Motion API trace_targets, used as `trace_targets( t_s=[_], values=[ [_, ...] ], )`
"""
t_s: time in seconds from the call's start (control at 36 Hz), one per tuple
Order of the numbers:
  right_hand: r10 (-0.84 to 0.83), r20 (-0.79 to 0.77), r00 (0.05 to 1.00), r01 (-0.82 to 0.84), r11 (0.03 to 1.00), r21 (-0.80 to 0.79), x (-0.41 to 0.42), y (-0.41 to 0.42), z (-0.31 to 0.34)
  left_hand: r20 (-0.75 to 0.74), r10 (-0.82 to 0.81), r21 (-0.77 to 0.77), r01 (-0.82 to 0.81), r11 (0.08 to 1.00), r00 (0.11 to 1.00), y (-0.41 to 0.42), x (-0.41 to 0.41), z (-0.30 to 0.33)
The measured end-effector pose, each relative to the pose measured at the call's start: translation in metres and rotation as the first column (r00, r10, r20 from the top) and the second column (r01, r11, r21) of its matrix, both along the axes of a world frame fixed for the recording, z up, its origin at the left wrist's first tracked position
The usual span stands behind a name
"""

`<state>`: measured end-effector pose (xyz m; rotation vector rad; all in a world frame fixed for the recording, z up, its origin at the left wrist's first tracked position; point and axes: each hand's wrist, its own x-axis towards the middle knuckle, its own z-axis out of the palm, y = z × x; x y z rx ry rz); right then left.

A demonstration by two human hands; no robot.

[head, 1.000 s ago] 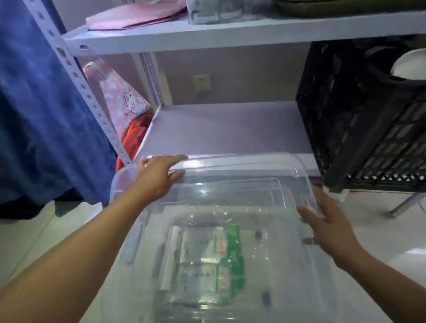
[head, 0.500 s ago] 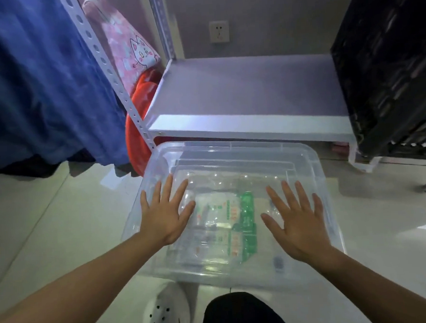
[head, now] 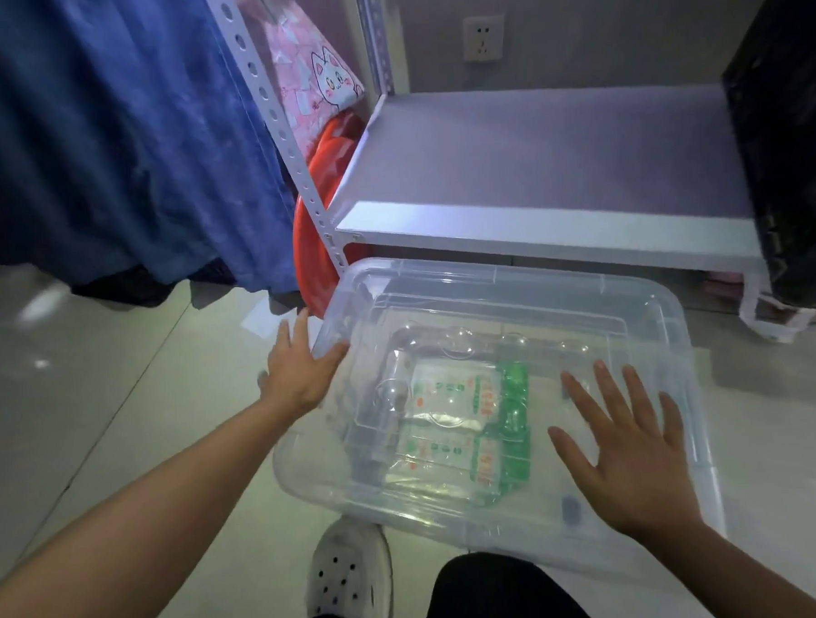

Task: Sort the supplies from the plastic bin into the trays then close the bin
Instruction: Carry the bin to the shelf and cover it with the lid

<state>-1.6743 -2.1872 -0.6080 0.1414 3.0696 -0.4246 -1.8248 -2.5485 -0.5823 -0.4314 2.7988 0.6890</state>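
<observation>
Pale glossy floor tiles (head: 95, 419) fill the lower left of the view, and on them, in front of a white metal shelf unit (head: 534, 226), sits a clear plastic bin (head: 672, 342) with its transparent lid (head: 490, 299) lying flat over the top. Through the lid, packets with green and white printing (head: 473, 414) show near the middle of the bin, along with other clear wrapping that is too faint to make out. At the left rim the left hand (head: 296, 371) reaches in with fingers straight and slightly spread, the thumb resting on the lid's edge and the other fingers pointing past the corner toward the floor beyond; it grips nothing. On the right half of the lid lies the right hand (head: 636, 457), palm down, fingers straight and fanned wide, holding nothing. Below the bin a white perforated clog (head: 349, 576) and a dark trouser leg (head: 501, 597) appear at the bottom edge. Blue cloth (head: 104, 135) hangs at the left beside the unit's perforated upright (head: 268, 113), with a pink cat-print bag (head: 318, 82) and a red round basin (head: 313, 247) tucked behind it. A black crate (head: 794, 146) stands on the right end of the lowest shelf, and a white wall socket (head: 483, 38) is on the wall behind.
</observation>
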Motion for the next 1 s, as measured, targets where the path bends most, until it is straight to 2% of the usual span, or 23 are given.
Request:
trace_targets(
  t_s=[0.06, 0.11, 0.14, 0.22, 0.31, 0.39, 0.56, 0.67, 0.75, 0.78, 0.83, 0.86, 0.92, 1.0],
  values=[
    [-0.009, -0.009, 1.000, 0.009, 1.000, -0.007, 0.000, 0.000, 0.000, 0.252, 0.084, 0.329, -0.167, 0.929, 0.964, -0.013, -0.003, 0.002],
    [-0.009, -0.009, 1.000, 0.009, 1.000, -0.009, -0.001, 0.001, 0.000, 0.452, 0.063, 0.474, -0.299, 0.828, 0.890, -0.019, 0.001, 0.003],
    [-0.009, -0.007, 1.000, 0.009, 1.000, -0.010, -0.001, 0.001, 0.001, 0.478, 0.061, 0.498, -0.328, 0.803, 0.876, -0.021, 0.001, 0.004],
    [-0.030, 0.001, 1.000, 0.030, 0.999, -0.023, -0.002, 0.001, 0.002, 0.423, 0.108, 0.509, -0.335, 0.793, 0.900, -0.020, -0.006, 0.010],
    [-0.042, 0.001, 0.999, 0.042, 0.999, -0.026, -0.001, 0.000, 0.004, 0.332, 0.178, 0.443, -0.320, 0.837, 0.926, -0.016, -0.019, 0.021],
    [-0.041, -0.003, 0.999, 0.040, 0.999, -0.029, -0.001, 0.001, 0.004, 0.290, 0.181, 0.380, -0.287, 0.880, 0.940, -0.012, -0.027, 0.027],
    [-0.038, -0.001, 0.999, 0.037, 0.999, -0.030, -0.001, 0.000, 0.003, 0.208, 0.236, 0.307, -0.292, 0.906, 0.949, -0.004, -0.027, 0.026],
    [-0.044, 0.006, 0.999, 0.044, 0.998, -0.039, -0.001, -0.001, 0.005, 0.102, 0.147, 0.101, -0.157, 0.982, 0.984, 0.004, -0.025, 0.028],
    [-0.045, 0.003, 0.999, 0.045, 0.998, -0.042, -0.001, -0.001, 0.005, 0.062, 0.066, -0.022, -0.064, 0.998, 0.996, 0.012, -0.018, 0.028],
    [-0.046, 0.001, 0.999, 0.046, 0.998, -0.041, -0.002, -0.002, 0.005, 0.042, -0.009, -0.110, 0.014, 0.994, 0.999, 0.018, -0.014, 0.024],
    [-0.049, -0.005, 0.999, 0.049, 0.998, -0.043, -0.002, -0.002, 0.004, 0.000, -0.207, -0.306, 0.197, 0.931, 0.978, 0.036, -0.003, 0.016],
    [-0.049, -0.008, 0.999, 0.048, 0.998, -0.045, -0.002, -0.002, 0.004, -0.045, -0.308, -0.350, 0.274, 0.896, 0.950, 0.048, 0.004, 0.013],
    [-0.047, -0.015, 0.999, 0.046, 0.998, -0.044, -0.001, -0.003, 0.004, -0.120, -0.485, -0.339, 0.423, 0.840, 0.866, 0.075, 0.018, 0.009],
    [-0.048, -0.016, 0.999, 0.047, 0.997, -0.062, -0.001, -0.002, 0.003, -0.122, -0.658, -0.281, 0.610, 0.741, 0.743, 0.117, 0.046, -0.001]
  ],
)
